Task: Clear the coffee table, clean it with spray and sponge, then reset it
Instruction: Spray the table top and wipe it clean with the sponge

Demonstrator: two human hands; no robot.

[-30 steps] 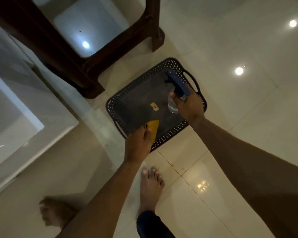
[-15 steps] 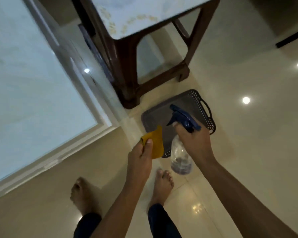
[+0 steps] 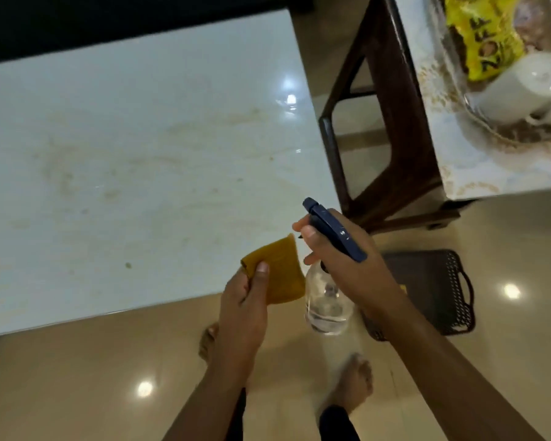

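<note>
The white marble coffee table (image 3: 134, 148) fills the left and centre, its top bare with faint brownish stains. My left hand (image 3: 244, 308) pinches a thin yellow sponge (image 3: 279, 272) just off the table's near right corner. Beside it, my right hand (image 3: 347, 259) grips a clear spray bottle (image 3: 326, 305) by its dark blue trigger head (image 3: 333, 232), nozzle pointing toward the table. The bottle holds a little clear liquid.
A dark perforated basket (image 3: 439, 284) sits on the tiled floor to the right, partly behind my right forearm. A wooden side table (image 3: 392, 116) at upper right carries a glass tray (image 3: 490, 122) with a yellow packet (image 3: 481, 36) and white cups (image 3: 522, 87). My bare feet stand below.
I have lifted the sponge and spray bottle out of the floor basket and risen; the view swung from the basket up to the coffee table top.
</note>
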